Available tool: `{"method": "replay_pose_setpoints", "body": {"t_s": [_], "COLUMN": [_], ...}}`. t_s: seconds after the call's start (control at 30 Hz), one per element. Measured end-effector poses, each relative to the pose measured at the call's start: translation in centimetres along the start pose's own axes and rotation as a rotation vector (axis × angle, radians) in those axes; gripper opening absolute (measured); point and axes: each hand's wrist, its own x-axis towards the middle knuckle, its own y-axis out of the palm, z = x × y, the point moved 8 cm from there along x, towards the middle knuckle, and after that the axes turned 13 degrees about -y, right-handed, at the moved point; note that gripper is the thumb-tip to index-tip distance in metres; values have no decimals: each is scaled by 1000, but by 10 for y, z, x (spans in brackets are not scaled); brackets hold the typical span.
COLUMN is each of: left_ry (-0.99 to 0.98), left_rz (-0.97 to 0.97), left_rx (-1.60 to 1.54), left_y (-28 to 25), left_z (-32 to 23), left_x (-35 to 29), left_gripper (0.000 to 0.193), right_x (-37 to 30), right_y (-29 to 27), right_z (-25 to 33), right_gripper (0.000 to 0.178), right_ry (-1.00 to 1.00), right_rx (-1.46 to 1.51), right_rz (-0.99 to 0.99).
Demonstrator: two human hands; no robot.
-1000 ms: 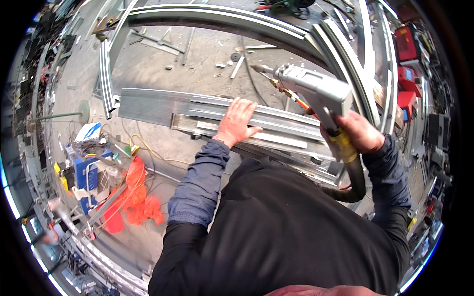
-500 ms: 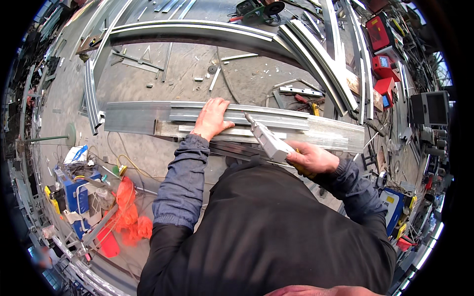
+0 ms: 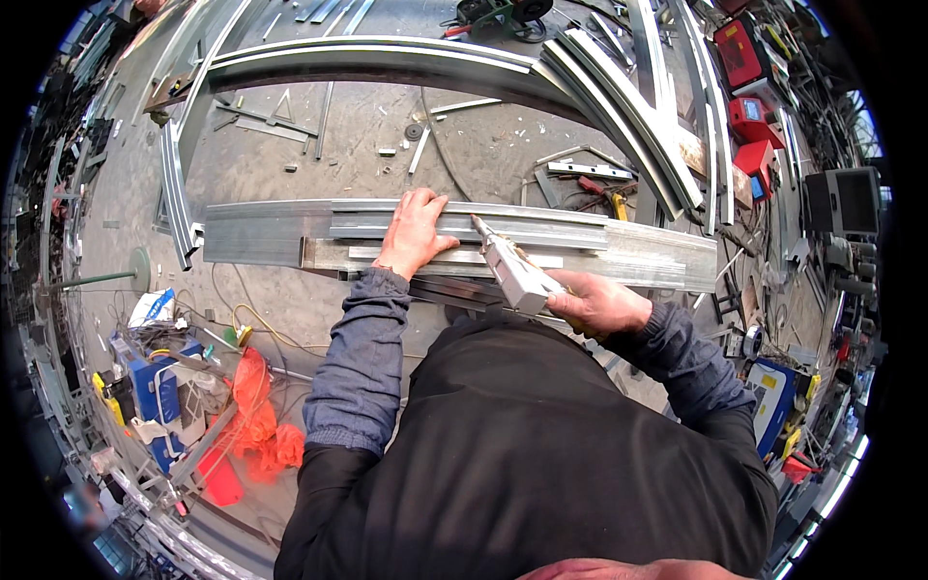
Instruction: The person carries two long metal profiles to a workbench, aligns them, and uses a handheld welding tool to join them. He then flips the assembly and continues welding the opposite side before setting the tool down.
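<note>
On the floor, left hand point(image 3: 414, 235) lies flat, fingers spread, steadying the metal rails point(image 3: 290, 232) while right hand point(image 3: 594, 302) closes around a grey tool point(image 3: 512, 269), tip to the rail.

Grey concrete floor point(image 3: 464, 145), dusty w/ metal offcuts. Curved aluminium frames point(image 3: 387, 53) lie at top. Red toolboxes point(image 3: 739, 58) upper right, dark monitor-like box point(image 3: 846, 198) at right. Blue machine point(image 3: 150, 387) & orange bags point(image 3: 256, 425) lower left. Daylight.
</note>
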Motion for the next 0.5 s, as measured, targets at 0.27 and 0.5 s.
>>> {"method": "replay_pose_setpoints", "body": {"t_s": [0.27, 0.5], "left_ry": [4, -14], "left_rz": [-62, -105], "left_rx": [57, 226], "left_y": [0, -2], "left_z": [6, -1], "left_x": [-1, -4], "left_gripper": [103, 123], "right_x": [3, 2], "right_y": [0, -2], "right_z": [2, -1], "right_gripper": [63, 64], "right_ry": [-42, -55], "right_rx": [37, 15], "right_rz": [16, 17]}}
